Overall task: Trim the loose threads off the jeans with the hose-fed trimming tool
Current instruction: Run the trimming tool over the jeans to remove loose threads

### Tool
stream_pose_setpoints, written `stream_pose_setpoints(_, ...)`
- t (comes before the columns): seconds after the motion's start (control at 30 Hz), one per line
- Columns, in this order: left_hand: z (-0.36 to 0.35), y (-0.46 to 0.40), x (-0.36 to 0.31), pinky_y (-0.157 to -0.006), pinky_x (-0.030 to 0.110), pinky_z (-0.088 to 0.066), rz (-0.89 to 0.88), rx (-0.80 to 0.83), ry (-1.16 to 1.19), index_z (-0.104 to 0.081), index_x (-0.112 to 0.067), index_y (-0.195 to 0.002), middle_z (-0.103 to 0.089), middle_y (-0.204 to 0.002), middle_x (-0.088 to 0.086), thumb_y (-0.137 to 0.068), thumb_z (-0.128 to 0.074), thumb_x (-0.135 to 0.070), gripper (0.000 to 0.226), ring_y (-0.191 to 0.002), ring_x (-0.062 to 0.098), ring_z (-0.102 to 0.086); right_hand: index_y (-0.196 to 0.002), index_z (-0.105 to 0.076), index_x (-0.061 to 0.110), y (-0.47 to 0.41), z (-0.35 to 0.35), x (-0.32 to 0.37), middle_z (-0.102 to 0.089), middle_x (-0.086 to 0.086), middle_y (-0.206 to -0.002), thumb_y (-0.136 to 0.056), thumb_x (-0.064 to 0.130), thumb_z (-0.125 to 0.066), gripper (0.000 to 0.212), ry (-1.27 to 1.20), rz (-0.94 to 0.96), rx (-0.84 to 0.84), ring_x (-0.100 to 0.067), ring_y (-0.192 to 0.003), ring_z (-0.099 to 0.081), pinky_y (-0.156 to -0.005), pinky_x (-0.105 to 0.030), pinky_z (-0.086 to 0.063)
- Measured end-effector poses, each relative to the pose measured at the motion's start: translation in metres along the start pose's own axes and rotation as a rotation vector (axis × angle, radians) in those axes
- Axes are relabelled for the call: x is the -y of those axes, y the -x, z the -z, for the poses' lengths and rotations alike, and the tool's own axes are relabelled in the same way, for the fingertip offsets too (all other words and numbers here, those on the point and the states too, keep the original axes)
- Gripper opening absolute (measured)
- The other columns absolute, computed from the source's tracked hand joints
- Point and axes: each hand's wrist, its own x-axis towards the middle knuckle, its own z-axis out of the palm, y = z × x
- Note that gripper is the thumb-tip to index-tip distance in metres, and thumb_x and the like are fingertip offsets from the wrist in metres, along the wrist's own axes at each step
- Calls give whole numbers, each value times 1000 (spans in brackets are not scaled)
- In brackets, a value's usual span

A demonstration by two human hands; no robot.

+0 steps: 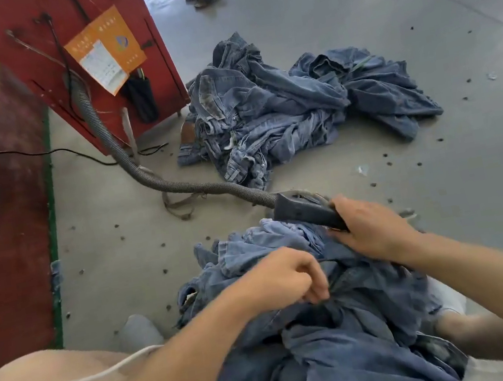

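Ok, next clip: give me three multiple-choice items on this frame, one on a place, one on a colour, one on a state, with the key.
1. Where does the second heap of jeans lie?
A. on the floor by the cabinet
B. on a shelf
C. in a basket

2. What colour is the cabinet that the hose runs up to?
A. green
B. red
C. yellow

3. What is the right hand doing?
A. hanging idle
B. pressing flat on the floor
C. gripping the trimming tool

Key: 1 A, the heap sits on the grey floor beside the cabinet; 2 B, its panel is plainly red; 3 C, its fingers wrap the tool's dark body while the left hand pinches the jeans on the lap.
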Motion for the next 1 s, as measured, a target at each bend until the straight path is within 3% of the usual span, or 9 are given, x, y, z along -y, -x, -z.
stream_pose_setpoints(0.1, 57, 12, 39, -73, 18, -50, 323, -91, -472, -67, -22, -106, -67, -119, 15, -91, -62, -40, 24, -97, 16, -67, -106, -40, 23, 16, -23, -37, -64, -9, -103, -102, 49, -56, 32, -19, -104, 45, -33, -85, -61, -69, -44, -48)
stream_pose_setpoints(0.17, 65, 13, 72, -108, 33, -45, 598, 25, -633, -35, -9, -154, -37, -158, 19, -81, -67, -74, 103, -139, 30, -47, -104, -39, 26, 25, -26, -56, -64, -7, -100, -103, 50, -55, 29, -36, -144, 54, -28, -80, -59, -68, -42, -46)
stream_pose_setpoints(0.23, 54, 15, 92, -117, 43, -38, 709, 81, -593, -11, 1, -161, -22, -166, 18, -71, -65, -86, 136, -148, 35, -35, -107, -41, 27, 31, -26, -68, -65, -5, -100, -102, 47, -58, 27, -75, -168, 61, -22, -79, -59, -70, -42, -48)
stream_pose_setpoints(0.37, 45, 5, 114, -100, 37, -49, 554, -99, -421, -60, -8, -132, -62, -137, 9, -92, -66, -51, 59, -119, 27, -60, -110, -42, 29, 26, -14, -60, -64, -1, -96, -98, 44, -66, 30, -154, -162, -18, -21, -79, -61, -69, -41, -49)
stream_pose_setpoints(0.5, 65, 13, 91, -70, 31, -39, 396, -414, -54, -65, -8, -101, -63, -106, 12, -99, -52, -25, 22, -89, 23, -57, -101, -42, 42, 13, 31, -27, -64, 5, -79, -87, 60, -63, 31, -202, -22, -167, -14, -67, -62, -58, -37, -51)
stream_pose_setpoints(0.6, 89, 27, 66, -55, 27, -41, 154, -701, 682, -57, -10, -77, -52, -76, 13, -92, -51, -5, 16, -67, 20, -49, -93, -43, 55, 14, 73, -3, -59, 19, -68, -75, 77, -56, 30, -176, 92, -228, 1, -60, -59, -52, -21, -40)
stream_pose_setpoints(0.67, 97, 36, 54, -61, 28, -52, -43, -576, 1158, -56, -7, -87, -53, -80, 14, -89, -48, 4, 14, -69, 24, -54, -91, -46, 57, 18, 95, 10, -60, 18, -63, -73, 79, -57, 30, -180, 132, -217, 2, -66, -61, -52, -22, -42)
stream_pose_setpoints(0.77, 97, 41, 42, -87, 42, -60, -169, -265, 1397, -63, -1, -115, -64, -103, 20, -91, -49, -4, 27, -89, 31, -67, -90, -49, 54, 24, 116, 22, -65, 21, -72, -75, 76, -59, 29, -182, 185, -184, -1, -64, -63, -51, -20, -43)
stream_pose_setpoints(1.0, 84, 23, 30, -124, 59, -21, -265, 37, 1501, -40, -1, -155, -35, -160, 27, -105, -28, -45, 67, -147, 44, -35, -90, -48, 42, 21, 102, 45, -61, 14, -69, -83, 73, -56, 32, 96, 245, 42, -3, -61, -58, -59, -27, -48)
